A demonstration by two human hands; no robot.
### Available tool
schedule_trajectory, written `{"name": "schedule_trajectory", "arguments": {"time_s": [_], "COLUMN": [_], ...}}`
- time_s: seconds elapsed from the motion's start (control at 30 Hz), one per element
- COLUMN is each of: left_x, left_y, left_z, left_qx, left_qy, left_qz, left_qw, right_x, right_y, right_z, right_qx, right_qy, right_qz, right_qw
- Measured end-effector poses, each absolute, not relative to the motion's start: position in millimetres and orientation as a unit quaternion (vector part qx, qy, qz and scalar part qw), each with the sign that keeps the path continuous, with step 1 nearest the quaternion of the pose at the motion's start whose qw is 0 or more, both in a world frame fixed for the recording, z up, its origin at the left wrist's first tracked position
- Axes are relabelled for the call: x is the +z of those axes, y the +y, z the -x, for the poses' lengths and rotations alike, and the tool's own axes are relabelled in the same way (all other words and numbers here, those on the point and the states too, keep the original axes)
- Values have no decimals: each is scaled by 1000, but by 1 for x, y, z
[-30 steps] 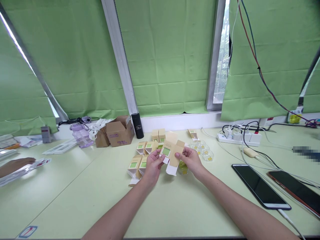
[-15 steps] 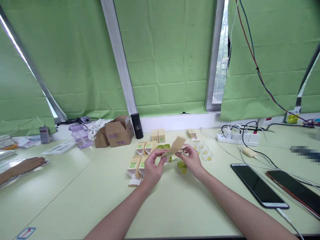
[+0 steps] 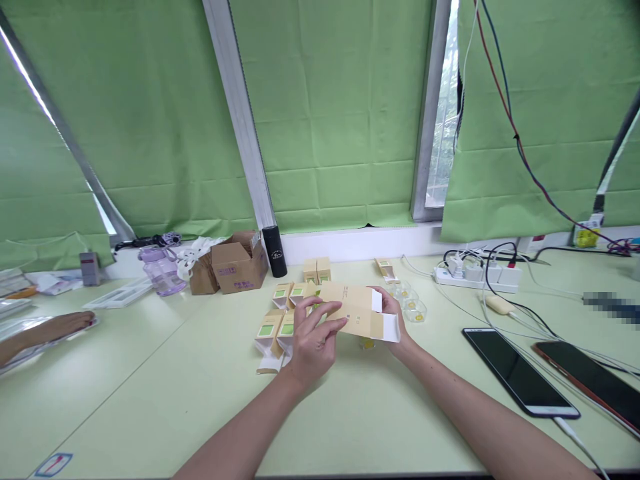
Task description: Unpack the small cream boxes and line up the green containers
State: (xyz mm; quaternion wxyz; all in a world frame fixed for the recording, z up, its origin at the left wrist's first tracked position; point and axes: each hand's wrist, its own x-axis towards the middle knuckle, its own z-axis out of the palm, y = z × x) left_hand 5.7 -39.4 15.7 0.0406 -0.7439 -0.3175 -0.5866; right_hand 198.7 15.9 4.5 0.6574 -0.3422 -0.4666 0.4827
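Observation:
I hold a flat tan carton (image 3: 356,311) with white end flaps level above the table, its plain back side up. My left hand (image 3: 313,341) grips its near left edge, fingers curled over the top. My right hand (image 3: 395,319) is mostly hidden behind the carton and holds its right end. A small jar with a green and yellow lid (image 3: 367,344) stands just below the carton. To the left lie several folded tan cartons with green windows (image 3: 274,330).
Clear little cups (image 3: 411,303) sit right of my hands, two phones (image 3: 521,371) further right, a power strip (image 3: 477,275) with cables behind. Brown boxes (image 3: 235,267), a black cylinder (image 3: 275,251) and a purple bottle (image 3: 160,270) stand at the back left. Another person's hand (image 3: 45,329) rests at the far left.
The carton went from upright with its green window facing me, through a tilt, to lying flat with its plain side up. Both hands shifted along with it.

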Motion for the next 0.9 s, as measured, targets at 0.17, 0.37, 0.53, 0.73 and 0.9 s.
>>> {"name": "schedule_trajectory", "arguments": {"time_s": [0.17,0.37,0.53,0.73,0.9], "left_x": [17,24,33,43,49], "left_y": [-38,-35,-15,30,82], "left_z": [-7,-11,-8,-10,-28], "left_qx": [-601,-656,-670,-677,-656], "left_qy": [-330,-387,-452,-464,-523], "left_qz": [727,645,545,428,403], "left_qw": [10,-61,-220,-380,-366], "right_x": [9,12,10,4,2], "right_y": [8,0,-3,-2,-5], "right_z": [-198,-195,-205,-224,-226], "right_qx": [452,332,285,261,248], "right_qy": [-496,-594,-622,-624,-640], "right_qz": [361,399,407,429,435], "right_qw": [648,615,605,598,583]}}
